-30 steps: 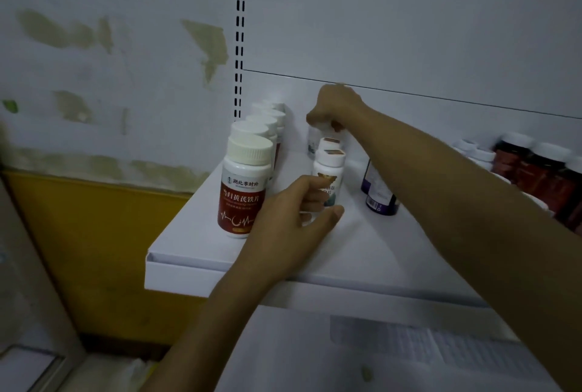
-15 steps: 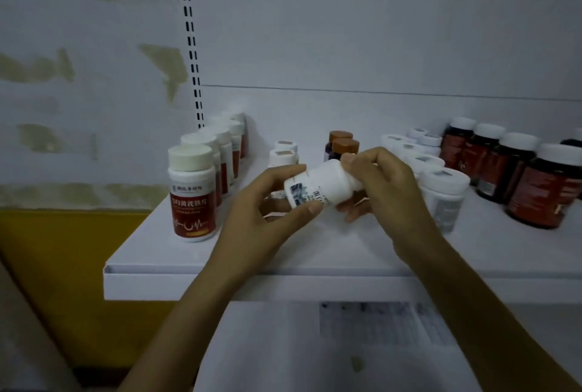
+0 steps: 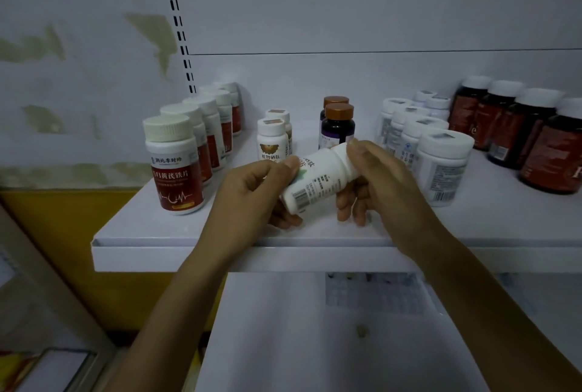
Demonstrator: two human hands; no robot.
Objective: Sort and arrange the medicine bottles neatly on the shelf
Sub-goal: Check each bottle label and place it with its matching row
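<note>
White bottle (image 3: 318,180) tilted btwn both hands (cap right): left hand (image 3: 252,193) & right hand (image 3: 381,184) gripping.

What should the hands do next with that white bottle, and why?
Probably turn the white bottle upright and stand it in front of the two small white bottles: the left hand and right hand hold it tilted above the shelf, and its label looks like theirs.

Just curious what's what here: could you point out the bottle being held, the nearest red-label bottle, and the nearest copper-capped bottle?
Held white bottle (image 3: 318,180): head view, on its printed side.
Nearest red-label bottle (image 3: 175,184): head view, on the red label.
Nearest copper-capped bottle (image 3: 339,111): head view, on the cap.
</note>
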